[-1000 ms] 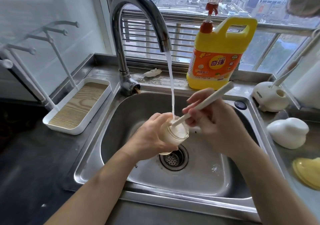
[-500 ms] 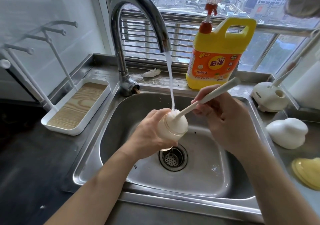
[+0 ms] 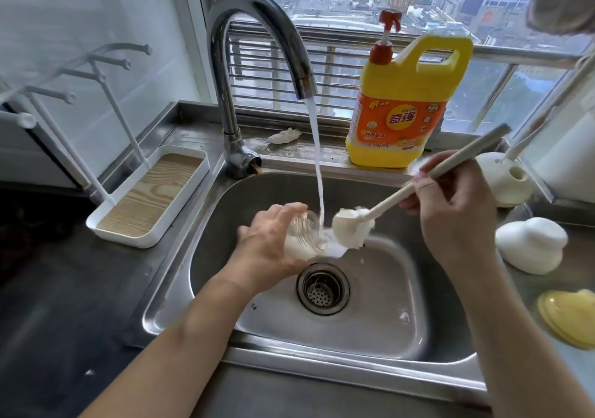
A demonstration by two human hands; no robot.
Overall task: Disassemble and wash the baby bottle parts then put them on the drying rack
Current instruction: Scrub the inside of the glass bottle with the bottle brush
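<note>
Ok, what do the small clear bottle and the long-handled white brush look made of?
The small clear bottle looks like glass or hard plastic: glossy, see-through, ridged neck threads. The long-handled white brush has a matte, probably plastic handle and a soft, sponge-like head.

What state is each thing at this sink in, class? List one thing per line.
tap, running.
bottle, tilted, open mouth toward the stream, foam inside.
brush, outside the bottle, sponge head soapy.
left hand, fingers curled round the bottle.
right hand, gripping the brush handle.
detergent jug, upright, pump cap on.
drain strainer, seated in the drain.
</note>
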